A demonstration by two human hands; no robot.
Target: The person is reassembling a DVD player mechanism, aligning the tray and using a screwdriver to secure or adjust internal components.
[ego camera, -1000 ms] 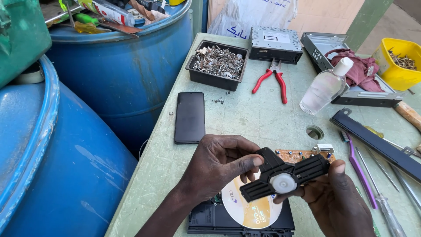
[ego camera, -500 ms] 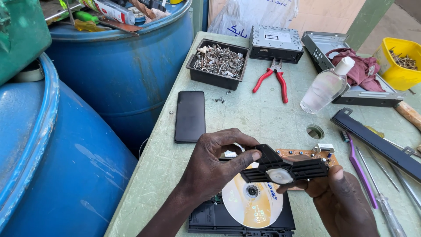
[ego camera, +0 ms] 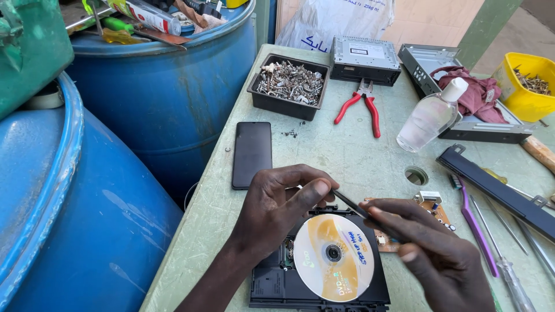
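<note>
We hold a thin black plastic piece [ego camera: 351,206] edge-on between both hands, just above the disc [ego camera: 333,257] that sits on the opened black drive tray [ego camera: 272,286] at the near edge of the worktop [ego camera: 341,150]. Our left hand [ego camera: 277,211] pinches its left end between thumb and forefinger, while our right hand [ego camera: 430,251] closes its fingers around the other end, so the piece stays clear of the disc surface. A small circuit board [ego camera: 432,208] lies just right of the tray. Farther off rest a dark phone [ego camera: 252,153], a black bin of scrap metal bits [ego camera: 289,86] and red-handled pliers [ego camera: 361,104], all within reach.
</note>
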